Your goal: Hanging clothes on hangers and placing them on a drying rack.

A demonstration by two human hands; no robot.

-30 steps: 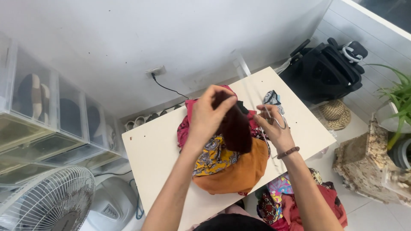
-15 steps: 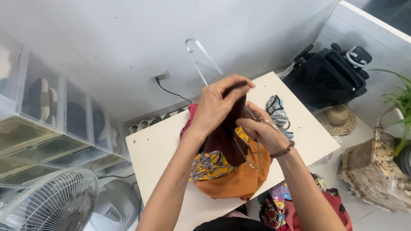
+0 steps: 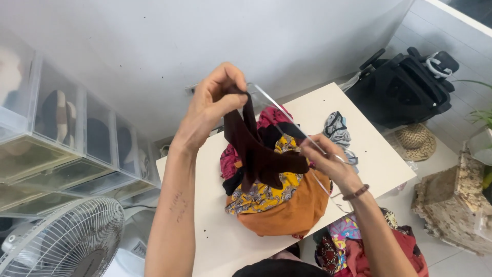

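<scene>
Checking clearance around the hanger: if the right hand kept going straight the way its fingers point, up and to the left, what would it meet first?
Probably the dark maroon garment, which hangs from the left hand just beyond the right hand fingertips. Depth is unclear from one view, so it might pass slightly in front.

One hanger [image 3: 287,115], one fan [image 3: 66,241], perhaps five garments [image 3: 277,190].

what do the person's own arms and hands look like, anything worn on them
Both forearms are bare, with no sleeves or gloves. The right hand has a brown beaded bracelet at the wrist. The left hand wears nothing; small dark handwritten marks run along its forearm.
</scene>
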